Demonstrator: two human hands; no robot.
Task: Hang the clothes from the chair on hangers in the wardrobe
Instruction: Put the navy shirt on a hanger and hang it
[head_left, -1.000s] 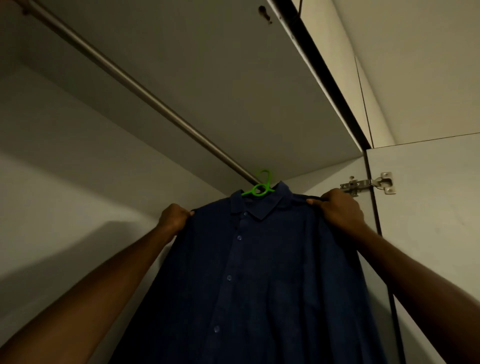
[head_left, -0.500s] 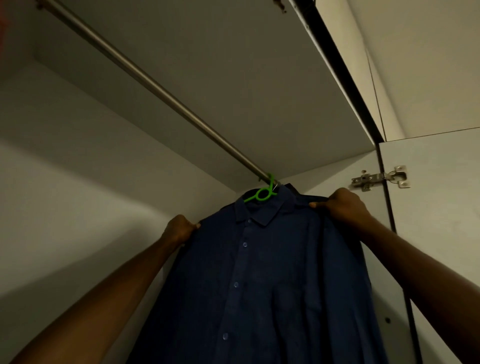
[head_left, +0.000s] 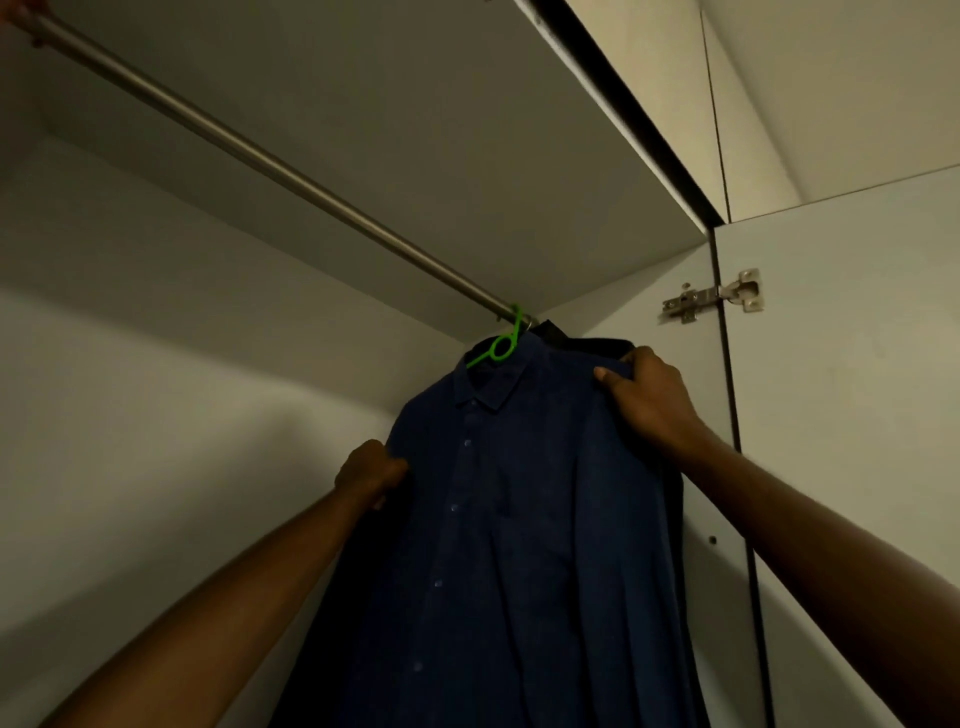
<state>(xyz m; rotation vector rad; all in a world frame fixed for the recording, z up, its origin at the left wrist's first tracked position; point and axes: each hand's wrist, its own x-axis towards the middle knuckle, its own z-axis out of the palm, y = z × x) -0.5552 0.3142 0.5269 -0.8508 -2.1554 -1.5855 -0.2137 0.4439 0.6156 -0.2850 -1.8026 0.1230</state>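
Two hands of mine hold a dark blue shirt (head_left: 524, 519) up inside the wardrobe, where its green hanger (head_left: 500, 347) is hooked over the metal rail (head_left: 270, 163) at the rail's far right end. My right hand (head_left: 649, 400) curls round the shirt's right shoulder, thumb lying on the front of the cloth and fingers wrapped behind. My left hand (head_left: 370, 475) is bunched on the left shoulder seam, lower than the right and pinching the fabric edge. Between my two grips the collar sits just under the hanger's green loop, and the button placket runs down from it. Behind my right hand, a darker garment (head_left: 582, 340) shows at the shirt's top edge. Beyond that hand, the wardrobe side panel (head_left: 696, 467) carries a metal hinge (head_left: 711, 297) joining the open door (head_left: 852, 415). Compared with a second ago, the shirt has slid further right along the rail toward the side panel, the hanger hook now tilts steeply, and my left hand has dropped lower on the shoulder while both grips stay closed on the cloth.
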